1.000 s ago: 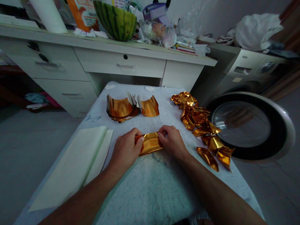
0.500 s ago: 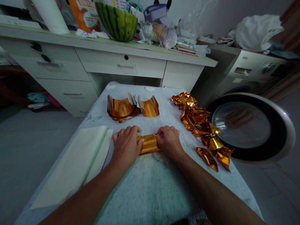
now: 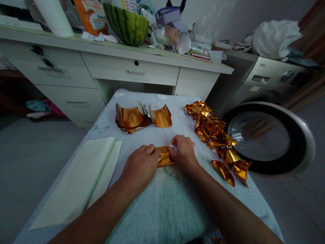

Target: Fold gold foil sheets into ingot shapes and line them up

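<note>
A folded strip of gold foil paper (image 3: 165,156) lies flat on the cloth-covered table, both my hands on it. My left hand (image 3: 142,163) is closed over its left end, fingers together and bent down, the thumb hidden from sight. At the right end, my right hand (image 3: 185,152) pinches the upper edge between thumb and curled fingers. Beyond my hands stand two curved stacks of gold foil sheets, a larger left stack (image 3: 130,117) and a smaller right stack (image 3: 162,117). Several folded gold foil pieces (image 3: 212,127) form a row along the right side.
White sheets of paper (image 3: 73,179) lie on the left of the table. A white desk (image 3: 114,69) stands behind, bearing a cut watermelon (image 3: 125,25) and plastic bags. To the right, a washing machine's round door (image 3: 269,137) hangs wide beside the table edge.
My left hand has slid right along the gold foil strip and covers more of it; its thumb has gone out of sight. The right hand stays at the right end.
</note>
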A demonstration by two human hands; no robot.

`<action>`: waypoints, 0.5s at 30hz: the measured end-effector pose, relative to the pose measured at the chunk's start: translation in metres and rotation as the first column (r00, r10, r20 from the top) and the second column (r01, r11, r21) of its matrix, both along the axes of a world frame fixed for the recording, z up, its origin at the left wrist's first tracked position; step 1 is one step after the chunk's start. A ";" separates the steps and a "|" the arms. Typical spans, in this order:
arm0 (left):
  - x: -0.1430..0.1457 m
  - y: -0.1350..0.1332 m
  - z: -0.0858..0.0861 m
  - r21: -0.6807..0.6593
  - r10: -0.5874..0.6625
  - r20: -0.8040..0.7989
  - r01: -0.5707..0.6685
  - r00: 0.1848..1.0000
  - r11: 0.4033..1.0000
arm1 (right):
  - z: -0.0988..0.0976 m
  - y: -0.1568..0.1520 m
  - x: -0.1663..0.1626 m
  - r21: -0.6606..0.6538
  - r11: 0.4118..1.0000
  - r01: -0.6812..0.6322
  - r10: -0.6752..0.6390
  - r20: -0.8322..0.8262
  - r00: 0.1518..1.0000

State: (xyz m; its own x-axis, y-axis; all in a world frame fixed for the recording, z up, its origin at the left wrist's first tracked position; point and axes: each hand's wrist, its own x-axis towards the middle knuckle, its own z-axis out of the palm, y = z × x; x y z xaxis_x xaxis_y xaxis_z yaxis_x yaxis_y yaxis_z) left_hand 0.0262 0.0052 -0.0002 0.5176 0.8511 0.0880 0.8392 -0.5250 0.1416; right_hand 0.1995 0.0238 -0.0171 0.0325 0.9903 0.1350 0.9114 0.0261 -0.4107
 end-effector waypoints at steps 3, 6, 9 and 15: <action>0.004 -0.009 -0.001 0.033 0.006 -0.085 -0.003 0.996 0.999 | 0.001 0.001 0.001 0.008 1.000 -0.015 0.015 -0.048 0.999; 0.006 -0.013 -0.003 0.044 0.026 -0.141 -0.020 0.990 0.999 | 0.003 0.001 0.002 -0.001 0.995 -0.096 0.096 -0.070 0.993; 0.006 -0.015 -0.004 0.056 0.013 -0.144 -0.005 0.990 0.998 | 0.006 0.001 0.003 0.074 0.977 -0.198 0.206 -0.114 0.972; 0.004 -0.016 -0.003 0.093 -0.012 -0.113 0.022 0.994 0.995 | 0.010 -0.005 -0.002 0.178 0.901 -0.395 0.433 -0.319 0.843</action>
